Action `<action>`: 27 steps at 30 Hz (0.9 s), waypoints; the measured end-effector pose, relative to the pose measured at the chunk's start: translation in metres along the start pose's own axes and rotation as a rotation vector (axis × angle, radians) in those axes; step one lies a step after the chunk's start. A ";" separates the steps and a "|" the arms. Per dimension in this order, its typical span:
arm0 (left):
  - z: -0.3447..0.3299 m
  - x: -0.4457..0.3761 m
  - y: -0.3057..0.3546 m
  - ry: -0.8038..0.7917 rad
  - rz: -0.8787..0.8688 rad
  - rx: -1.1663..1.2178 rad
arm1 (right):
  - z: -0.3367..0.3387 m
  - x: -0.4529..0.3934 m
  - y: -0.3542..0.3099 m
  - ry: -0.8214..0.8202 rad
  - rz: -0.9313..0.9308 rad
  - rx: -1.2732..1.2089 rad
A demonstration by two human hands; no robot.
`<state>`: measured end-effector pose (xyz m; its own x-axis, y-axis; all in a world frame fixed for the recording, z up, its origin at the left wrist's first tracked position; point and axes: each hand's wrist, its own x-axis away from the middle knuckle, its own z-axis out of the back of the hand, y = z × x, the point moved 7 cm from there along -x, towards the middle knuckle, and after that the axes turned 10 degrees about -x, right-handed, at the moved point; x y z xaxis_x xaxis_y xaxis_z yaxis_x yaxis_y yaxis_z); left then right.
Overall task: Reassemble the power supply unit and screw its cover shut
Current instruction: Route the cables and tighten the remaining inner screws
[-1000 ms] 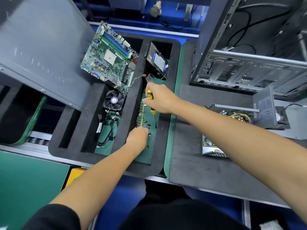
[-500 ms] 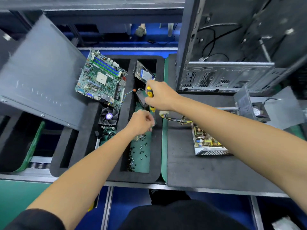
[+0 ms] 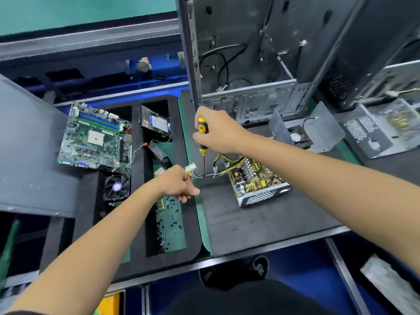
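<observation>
The right hand (image 3: 218, 130) is curled tight round the yellow-and-black handle of a screwdriver (image 3: 203, 138), held nearly upright with its thin dark shaft pointing down; the tip sits close over the bundle of yellow, black and blue wires (image 3: 218, 171) that trails left from the open power supply unit (image 3: 256, 178). The left hand (image 3: 179, 184) is nearer the viewer and to the left, fingers curled and thumb pressed to the forefinger as if pinching something small; what it holds, if anything, cannot be made out. A white plastic connector (image 3: 190, 167) at the end of the wires shows just above its knuckles. The unit, a silver metal box with perforated near wall and its green circuit board exposed, lies on the dark grey mat (image 3: 250, 223) to the right of both hands, its long axis running from near-left to far-right. Its grey sheet-metal cover with fan (image 3: 293, 133) stands apart, farther back and right. The right hand looks better placed to reach either piece, so the coming move turns rightward. Small black screws (image 3: 169, 214) lie scattered in the green-floored compartment of the black foam tray (image 3: 136, 223) just below the left hand. Farther left rest a green motherboard (image 3: 95, 137) and a black cooling fan (image 3: 117, 187).
</observation>
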<state>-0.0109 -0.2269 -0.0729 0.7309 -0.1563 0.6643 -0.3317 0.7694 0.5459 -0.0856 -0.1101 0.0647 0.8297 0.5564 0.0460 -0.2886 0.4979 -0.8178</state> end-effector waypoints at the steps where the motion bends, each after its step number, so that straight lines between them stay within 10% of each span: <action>1: -0.009 0.004 -0.003 -0.114 0.058 -0.049 | -0.001 0.003 0.000 -0.007 0.004 0.008; 5: -0.039 0.017 0.006 -0.352 0.130 -0.154 | 0.002 0.014 0.000 -0.034 0.020 0.016; 14: -0.029 -0.002 0.070 0.291 -0.161 0.183 | 0.033 0.031 0.006 -0.028 0.059 0.047; 27: -0.048 -0.008 0.085 0.397 -0.258 0.147 | 0.052 0.047 0.035 -0.030 0.023 0.005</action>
<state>-0.0165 -0.1305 -0.0568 0.9616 -0.0605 0.2678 -0.1695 0.6365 0.7524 -0.0817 -0.0323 0.0682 0.8082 0.5872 0.0445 -0.3096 0.4880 -0.8161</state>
